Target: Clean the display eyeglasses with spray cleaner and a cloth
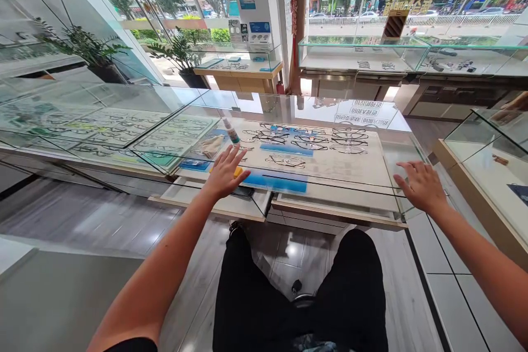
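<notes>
My left hand (225,172) rests flat with fingers spread at the front of the glass display counter (350,184). Just beyond its fingertips stands a small spray bottle (231,131), and a crumpled beige cloth (211,146) lies beside it. A yellow item (237,171) shows partly behind the hand. At the counter's right end my right hand (421,182) is spread too, holding nothing. Between the hands, several pairs of glasses (285,161) are laid out in rows, some over blue strips (276,180). Whether the bottle is on or under the glass, I cannot tell.
Open drawers (218,202) jut out below the counter, above my knees. More glasses fill the case to the left (103,126). Another glass case (490,176) stands at the right. Potted plants (179,55) and further cases (358,58) line the windows.
</notes>
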The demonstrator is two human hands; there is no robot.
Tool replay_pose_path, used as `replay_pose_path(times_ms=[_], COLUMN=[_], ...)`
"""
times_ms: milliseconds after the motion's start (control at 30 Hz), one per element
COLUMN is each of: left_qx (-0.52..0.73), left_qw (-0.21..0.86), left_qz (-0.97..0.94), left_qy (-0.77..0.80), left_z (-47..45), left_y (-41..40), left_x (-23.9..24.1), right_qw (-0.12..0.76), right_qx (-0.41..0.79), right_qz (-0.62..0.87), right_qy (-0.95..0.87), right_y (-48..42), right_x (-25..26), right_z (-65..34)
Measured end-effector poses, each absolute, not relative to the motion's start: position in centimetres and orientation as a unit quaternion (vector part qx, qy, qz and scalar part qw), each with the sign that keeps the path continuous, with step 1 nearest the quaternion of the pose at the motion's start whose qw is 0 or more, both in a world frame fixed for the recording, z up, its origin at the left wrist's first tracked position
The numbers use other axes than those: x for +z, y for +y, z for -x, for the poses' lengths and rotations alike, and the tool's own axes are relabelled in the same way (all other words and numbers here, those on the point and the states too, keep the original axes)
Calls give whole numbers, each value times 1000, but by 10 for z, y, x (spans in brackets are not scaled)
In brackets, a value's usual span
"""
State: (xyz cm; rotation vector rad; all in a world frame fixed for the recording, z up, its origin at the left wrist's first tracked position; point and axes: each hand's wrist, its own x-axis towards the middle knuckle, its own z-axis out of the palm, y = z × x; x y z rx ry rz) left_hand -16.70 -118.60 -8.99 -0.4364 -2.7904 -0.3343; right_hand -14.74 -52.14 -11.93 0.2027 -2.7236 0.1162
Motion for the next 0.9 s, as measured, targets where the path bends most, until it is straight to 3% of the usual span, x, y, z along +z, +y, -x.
replay_pose_path(times_ms=[433, 900], left_qx=[-139, -157], left_qw=[137, 220], left_qz=[184, 149], left_qy=[-963, -951], left_z=[204, 225], left_y=[-1175, -1164], left_x=[-83, -80], right_qw=[208, 215], right_qx=[59, 48], right_qz=[-105, -65], right_qy=[-971, -973], right_y=[-517, -525], right_x=[-118, -108], right_z=[147, 142])
